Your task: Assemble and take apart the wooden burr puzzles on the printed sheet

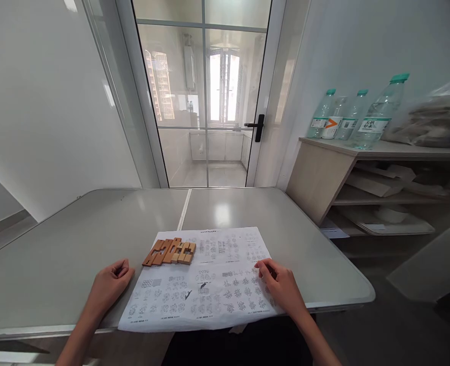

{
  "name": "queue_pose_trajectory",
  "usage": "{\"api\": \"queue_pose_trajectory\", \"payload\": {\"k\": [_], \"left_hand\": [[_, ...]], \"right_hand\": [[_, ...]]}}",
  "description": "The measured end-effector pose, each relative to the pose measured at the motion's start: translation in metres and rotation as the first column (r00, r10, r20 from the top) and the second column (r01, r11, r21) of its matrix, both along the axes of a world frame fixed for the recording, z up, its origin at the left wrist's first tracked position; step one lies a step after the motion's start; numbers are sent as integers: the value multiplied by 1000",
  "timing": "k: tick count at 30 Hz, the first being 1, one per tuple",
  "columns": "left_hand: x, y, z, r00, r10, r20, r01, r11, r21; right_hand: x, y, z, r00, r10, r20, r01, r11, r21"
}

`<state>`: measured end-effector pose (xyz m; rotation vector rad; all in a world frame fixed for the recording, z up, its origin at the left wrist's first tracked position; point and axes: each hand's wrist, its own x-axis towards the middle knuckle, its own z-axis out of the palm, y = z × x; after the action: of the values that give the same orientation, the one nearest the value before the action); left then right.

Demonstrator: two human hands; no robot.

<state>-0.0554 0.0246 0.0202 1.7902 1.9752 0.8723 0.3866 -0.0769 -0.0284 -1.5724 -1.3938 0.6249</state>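
Note:
A large white sheet of paper (210, 272), printed with rows of small line diagrams, lies over the front edge of the table. On its upper left part sit several notched wooden puzzle pieces (168, 251), side by side. Some are reddish brown and others pale, and a few bear printed numbers. My left hand (114, 282) rests on the table just left of the sheet, fingers curled in with nothing showing in them. Over the sheet's right edge lies my right hand (280, 282), also loosely closed, its fingertips touching the paper; no object is visible in it.
The grey table (225, 213) has a pale seam. Behind it is a glazed door (205, 91) with a black handle (259, 128). To the right, a wooden shelf unit (324, 168) carries several plastic bottles (377, 117) and a plastic-wrapped bundle (434, 119).

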Motion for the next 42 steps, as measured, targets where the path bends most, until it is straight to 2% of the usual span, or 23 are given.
{"api": "queue_pose_trajectory", "payload": {"k": [8,33,42], "left_hand": [[-1,-1,0,1000,-10,-1,10,1000,16],[-2,4,-7,999,-28,-33,30,998,50],[6,-4,-1,999,-41,-19,42,998,45]], "right_hand": [[0,0,-2,999,2,-47,-4,1000,-27],[-2,-1,-1,998,-19,57,18,1000,7],[-1,-6,-2,989,-53,138,49,998,32]]}}
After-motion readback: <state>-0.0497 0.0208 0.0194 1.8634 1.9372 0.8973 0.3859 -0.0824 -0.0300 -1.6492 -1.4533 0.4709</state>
